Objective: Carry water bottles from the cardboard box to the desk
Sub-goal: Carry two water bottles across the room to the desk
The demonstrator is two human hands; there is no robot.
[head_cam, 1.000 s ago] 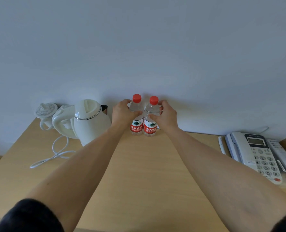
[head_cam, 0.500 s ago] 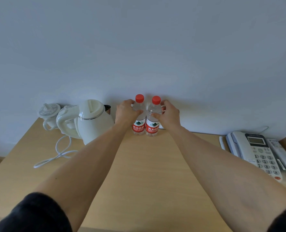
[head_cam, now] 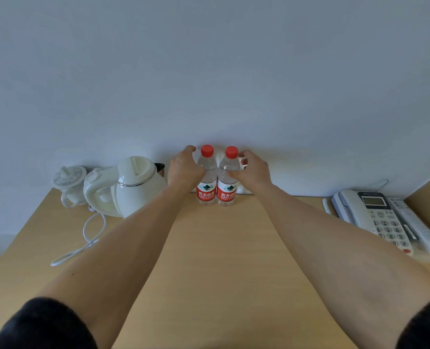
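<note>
Two clear water bottles with red caps and red labels stand upright, side by side and touching, at the back of the wooden desk (head_cam: 216, 260) against the wall. My left hand (head_cam: 183, 170) is wrapped round the upper part of the left bottle (head_cam: 206, 191), its index finger lifted near the cap. My right hand (head_cam: 254, 172) grips the right bottle (head_cam: 227, 192) from the right, thumb across its front. Both bottle bases rest on the desk. The cardboard box is out of view.
A white electric kettle (head_cam: 138, 185) stands just left of my left hand, with its cord (head_cam: 88, 238) looping over the desk. White lidded cups (head_cam: 69, 180) sit behind the kettle. A desk phone (head_cam: 375, 212) and a white remote (head_cam: 415, 225) lie at the right edge.
Both bottles stay standing in the same spot by the wall. My hands keep their hold, with the left index finger lifting slightly; the view has shifted a little.
</note>
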